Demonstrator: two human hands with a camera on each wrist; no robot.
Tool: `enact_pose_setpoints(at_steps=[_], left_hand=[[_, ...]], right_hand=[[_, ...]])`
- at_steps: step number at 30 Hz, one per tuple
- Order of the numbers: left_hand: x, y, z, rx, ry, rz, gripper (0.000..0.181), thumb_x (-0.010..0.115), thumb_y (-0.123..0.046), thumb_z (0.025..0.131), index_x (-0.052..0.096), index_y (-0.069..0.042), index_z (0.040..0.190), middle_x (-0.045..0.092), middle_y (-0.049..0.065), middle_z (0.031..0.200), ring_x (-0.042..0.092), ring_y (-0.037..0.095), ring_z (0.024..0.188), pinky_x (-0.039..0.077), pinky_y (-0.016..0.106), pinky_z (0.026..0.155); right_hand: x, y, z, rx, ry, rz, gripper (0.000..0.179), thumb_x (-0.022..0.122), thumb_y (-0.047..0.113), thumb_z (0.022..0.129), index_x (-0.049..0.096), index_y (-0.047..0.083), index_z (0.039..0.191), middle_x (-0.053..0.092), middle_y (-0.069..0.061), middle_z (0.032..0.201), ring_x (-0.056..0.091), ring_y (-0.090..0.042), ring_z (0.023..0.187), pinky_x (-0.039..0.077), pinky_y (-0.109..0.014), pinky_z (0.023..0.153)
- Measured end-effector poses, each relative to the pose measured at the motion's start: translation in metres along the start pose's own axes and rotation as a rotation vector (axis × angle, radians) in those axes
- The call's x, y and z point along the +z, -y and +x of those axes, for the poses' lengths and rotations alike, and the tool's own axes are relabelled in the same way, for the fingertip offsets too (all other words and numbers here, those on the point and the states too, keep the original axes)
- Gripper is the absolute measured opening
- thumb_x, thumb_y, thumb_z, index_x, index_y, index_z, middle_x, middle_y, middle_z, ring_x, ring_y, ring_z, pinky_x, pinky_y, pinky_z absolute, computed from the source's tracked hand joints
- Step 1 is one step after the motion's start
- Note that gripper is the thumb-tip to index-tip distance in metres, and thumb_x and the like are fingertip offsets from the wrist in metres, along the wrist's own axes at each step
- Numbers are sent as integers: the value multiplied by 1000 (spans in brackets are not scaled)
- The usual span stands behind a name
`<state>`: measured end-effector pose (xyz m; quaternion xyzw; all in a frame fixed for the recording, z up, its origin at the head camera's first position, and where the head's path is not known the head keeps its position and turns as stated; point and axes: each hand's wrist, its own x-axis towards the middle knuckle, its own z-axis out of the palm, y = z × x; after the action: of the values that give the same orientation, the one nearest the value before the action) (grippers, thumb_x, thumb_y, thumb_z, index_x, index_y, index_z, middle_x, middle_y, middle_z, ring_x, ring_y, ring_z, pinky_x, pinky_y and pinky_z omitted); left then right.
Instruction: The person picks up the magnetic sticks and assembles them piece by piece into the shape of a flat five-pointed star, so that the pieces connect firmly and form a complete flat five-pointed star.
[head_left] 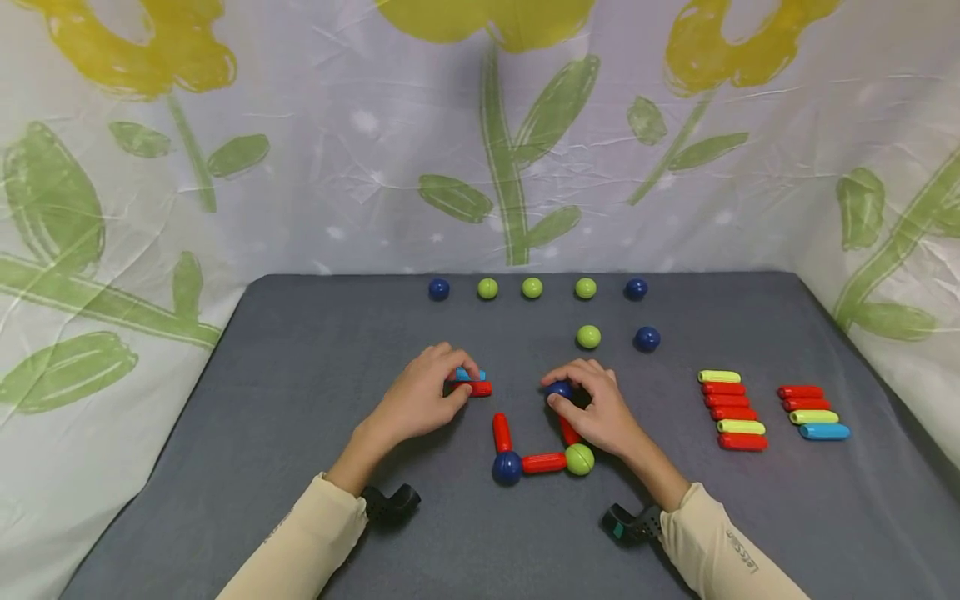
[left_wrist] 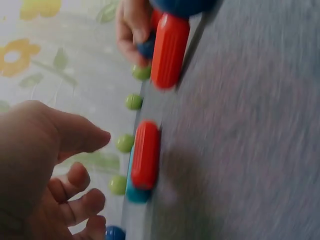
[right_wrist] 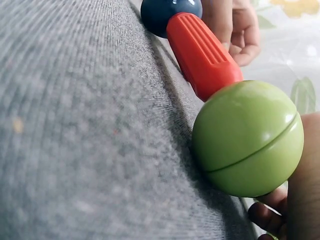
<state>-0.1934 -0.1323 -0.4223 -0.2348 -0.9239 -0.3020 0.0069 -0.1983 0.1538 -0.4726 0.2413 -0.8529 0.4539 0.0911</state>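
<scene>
My right hand pinches a dark blue ball between thumb and fingers, at the far end of a red stick. That stick runs to a green ball. A second red stick joins the green ball to another blue ball, from which a third red stick points away from me. My left hand is over a loose red stick and a light blue stick lying side by side. In the left wrist view its fingers are spread, apart from the sticks.
A row of green and blue balls lines the table's far edge, with a green ball and a blue ball nearer. Two columns of red, yellow and blue sticks lie on the right of the grey table. A flowered curtain stands behind.
</scene>
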Motion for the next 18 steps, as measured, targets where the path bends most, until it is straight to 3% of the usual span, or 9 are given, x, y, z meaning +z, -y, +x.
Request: enact_pose_setpoints(at_steps=[3, 7, 10, 13, 18], left_hand=[[-2, 6, 0, -37, -23, 37, 23, 73, -19, 92, 68, -19, 115, 61, 5, 114, 51, 25, 106, 40, 43, 89], [4, 12, 1, -33, 28, 133, 40, 76, -27, 92, 65, -26, 131, 57, 4, 138, 48, 31, 124, 37, 50, 94], [10, 14, 1, -22, 54, 182, 40, 74, -29, 94, 64, -31, 133, 60, 1, 139, 50, 29, 122, 37, 49, 91], [12, 15, 0, -29, 33, 215, 36, 73, -28, 95, 66, -31, 130, 65, 0, 134, 53, 27, 117, 38, 48, 90], [2, 20, -2, -90, 2, 265, 33, 74, -25, 94, 66, -26, 126, 67, 4, 130, 56, 29, 112, 37, 47, 86]], right_hand=[[0, 1, 0, 6, 2, 2, 22, 77, 7, 84, 75, 16, 105, 68, 1, 94, 48, -16, 87, 23, -34, 79], [-1, 2, 0, 10, 15, 6, 22, 76, 8, 86, 75, 16, 106, 70, 2, 98, 48, -13, 89, 24, -36, 80], [-2, 1, 0, 9, 23, 1, 21, 76, 9, 87, 76, 17, 106, 71, 3, 100, 48, -12, 90, 23, -37, 81], [-1, 1, 0, 2, 22, -8, 21, 76, 9, 87, 76, 18, 106, 71, 4, 98, 48, -13, 89, 23, -36, 80], [-1, 1, 0, -5, 17, -10, 21, 76, 9, 87, 76, 18, 106, 71, 4, 97, 48, -12, 88, 23, -35, 80]])
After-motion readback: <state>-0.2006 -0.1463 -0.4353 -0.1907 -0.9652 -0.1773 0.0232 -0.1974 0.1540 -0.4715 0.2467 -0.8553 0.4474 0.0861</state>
